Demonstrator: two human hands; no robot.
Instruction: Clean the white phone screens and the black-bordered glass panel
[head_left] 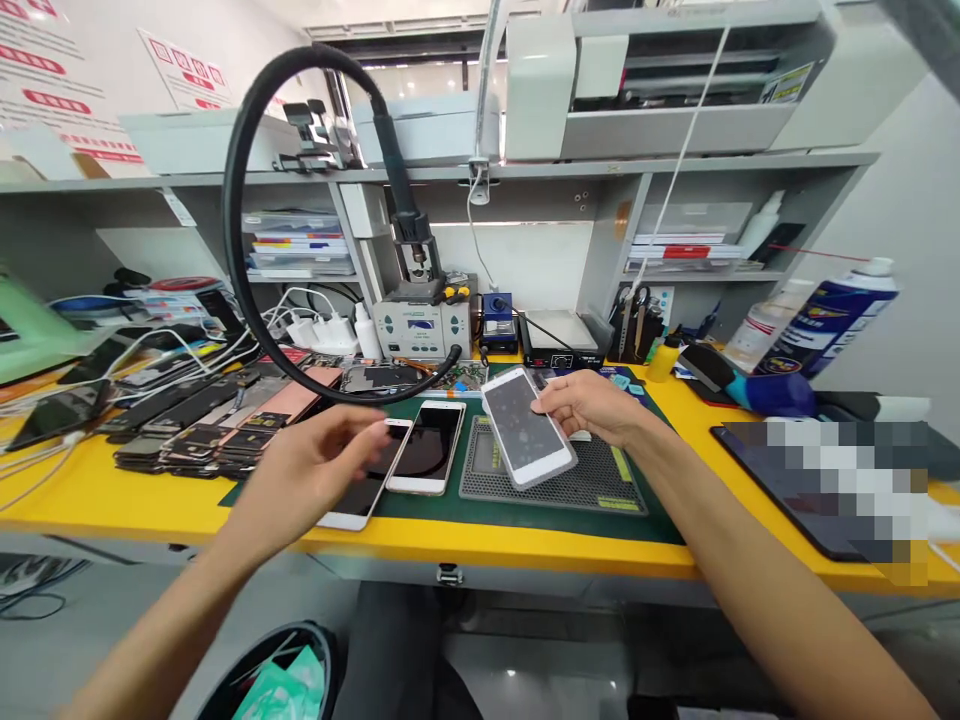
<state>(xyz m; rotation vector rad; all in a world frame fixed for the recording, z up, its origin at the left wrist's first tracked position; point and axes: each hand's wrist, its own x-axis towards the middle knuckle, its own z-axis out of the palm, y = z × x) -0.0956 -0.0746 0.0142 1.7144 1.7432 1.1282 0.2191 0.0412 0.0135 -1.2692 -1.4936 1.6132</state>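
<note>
My right hand pinches a white-framed phone screen by its right edge, thumb on the front. Its grey face is dull and blotchy, and a translucent edge shows along its lower right. The screen is tilted above a grey perforated mat. My left hand hovers with loosely curled fingers, thumb apart from them, and nothing shows in it. Behind and below it lies a white-framed phone, partly hidden by the hand. Beside that, a second white-framed phone with a dark glossy face lies on the green mat.
Stacked phone parts and tangled white cables crowd the left. A hot-air station stands behind, its black hose looping high near my left hand. Spray cans and a dark tablet-like panel sit right. A bin is below.
</note>
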